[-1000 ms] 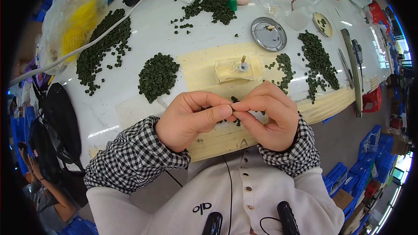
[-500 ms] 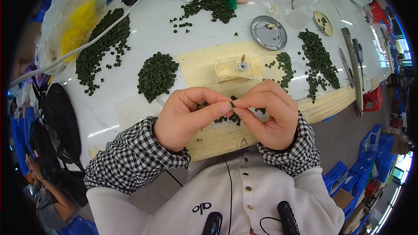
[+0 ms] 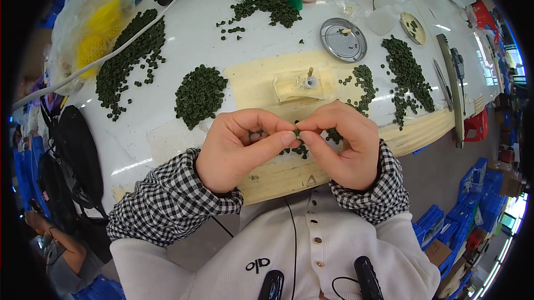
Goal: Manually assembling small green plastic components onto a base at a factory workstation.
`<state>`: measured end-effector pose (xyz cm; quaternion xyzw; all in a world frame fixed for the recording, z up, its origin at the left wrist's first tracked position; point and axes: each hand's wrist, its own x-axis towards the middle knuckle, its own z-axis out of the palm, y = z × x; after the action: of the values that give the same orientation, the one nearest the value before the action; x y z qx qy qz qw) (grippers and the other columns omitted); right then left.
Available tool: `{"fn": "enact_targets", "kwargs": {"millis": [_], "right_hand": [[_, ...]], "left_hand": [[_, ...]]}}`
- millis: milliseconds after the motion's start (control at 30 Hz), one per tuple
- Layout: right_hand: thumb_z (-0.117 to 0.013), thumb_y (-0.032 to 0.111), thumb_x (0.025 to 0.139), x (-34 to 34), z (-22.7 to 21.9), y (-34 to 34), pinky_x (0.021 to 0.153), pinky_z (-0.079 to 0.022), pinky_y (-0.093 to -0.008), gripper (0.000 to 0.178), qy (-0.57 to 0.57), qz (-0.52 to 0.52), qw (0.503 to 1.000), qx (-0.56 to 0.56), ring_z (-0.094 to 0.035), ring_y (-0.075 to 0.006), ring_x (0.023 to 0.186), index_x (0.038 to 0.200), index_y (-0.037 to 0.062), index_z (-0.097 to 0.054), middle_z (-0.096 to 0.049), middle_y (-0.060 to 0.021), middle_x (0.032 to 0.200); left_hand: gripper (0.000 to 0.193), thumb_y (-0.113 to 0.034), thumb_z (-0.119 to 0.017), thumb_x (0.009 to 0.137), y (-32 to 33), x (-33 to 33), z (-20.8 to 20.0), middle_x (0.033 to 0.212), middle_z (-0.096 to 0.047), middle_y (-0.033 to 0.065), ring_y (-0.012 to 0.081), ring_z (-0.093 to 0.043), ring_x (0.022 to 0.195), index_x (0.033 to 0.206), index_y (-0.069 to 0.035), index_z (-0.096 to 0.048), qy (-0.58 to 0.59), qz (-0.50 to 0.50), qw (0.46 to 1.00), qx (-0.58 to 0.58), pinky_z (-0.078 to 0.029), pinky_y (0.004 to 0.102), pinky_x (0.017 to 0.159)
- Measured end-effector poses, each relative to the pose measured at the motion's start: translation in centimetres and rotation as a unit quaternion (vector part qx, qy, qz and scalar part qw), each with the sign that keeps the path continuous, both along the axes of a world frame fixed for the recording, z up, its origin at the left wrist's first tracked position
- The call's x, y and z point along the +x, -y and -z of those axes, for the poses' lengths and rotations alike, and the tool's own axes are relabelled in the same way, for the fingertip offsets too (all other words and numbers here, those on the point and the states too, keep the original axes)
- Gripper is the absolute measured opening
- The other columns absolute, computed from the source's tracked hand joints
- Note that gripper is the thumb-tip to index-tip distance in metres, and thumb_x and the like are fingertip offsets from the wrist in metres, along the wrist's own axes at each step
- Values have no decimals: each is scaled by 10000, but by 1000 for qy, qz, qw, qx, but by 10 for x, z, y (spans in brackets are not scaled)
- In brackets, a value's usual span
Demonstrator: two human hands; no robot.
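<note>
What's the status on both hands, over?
Left hand and right hand pinching one small green piece. Loose dark pieces beneath. Nothing visibly blocking either hand.

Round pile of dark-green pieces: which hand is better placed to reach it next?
Probably the left hand: the round pile lies just beyond it, while the right hand is farther away.

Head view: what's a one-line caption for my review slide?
Left hand and right hand pinch a small green piece at a white table bearing dark-green piles.
</note>
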<state>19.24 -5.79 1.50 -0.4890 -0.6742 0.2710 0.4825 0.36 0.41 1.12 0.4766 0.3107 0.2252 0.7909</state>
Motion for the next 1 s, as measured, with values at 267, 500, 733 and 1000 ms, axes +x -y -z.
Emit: {"fn": "enact_targets", "kwargs": {"millis": [267, 500, 733, 1000], "right_hand": [[-632, -36, 791, 2, 2, 2, 650, -519, -244, 101, -63, -24, 996, -62, -653, -146, 711, 891, -27, -631, -648, -95, 808], [-642, -42, 768, 3, 4, 3, 647, -522, -243, 115, -65, -39, 995, -69, -657, -144, 710, 880, -28, -625, -645, -92, 804], [-647, -47, 756, 4, 5, 3, 622, -512, -234, 119, -60, -44, 995, -65, -648, -138, 687, 872, -26, -624, -643, -89, 797], [-650, -21, 788, 2, 7, 4, 590, -493, -226, 101, -45, 87, 995, -33, -619, -120, 640, 887, -25, -635, -620, -75, 767]], "left_hand": [[124, -39, -632, 851, 4, -2, 0, 824, -671, 4, -37, -430, 589, 951, 31, -658, -56, -7, 996, 69, -346, 132, 521], [114, -26, -637, 837, 5, -1, 1, 784, -649, -23, -34, -396, 566, 932, 30, -662, -55, -11, 996, 73, -329, 136, 507], [99, -28, -642, 834, 5, -2, 3, 770, -640, -25, -31, -405, 564, 910, 32, -661, -54, -6, 996, 77, -333, 138, 504], [113, -80, -652, 845, -10, -2, -6, 817, -665, 28, 14, -546, 674, 897, 20, -638, -159, 76, 984, 31, -428, 152, 598]]}}
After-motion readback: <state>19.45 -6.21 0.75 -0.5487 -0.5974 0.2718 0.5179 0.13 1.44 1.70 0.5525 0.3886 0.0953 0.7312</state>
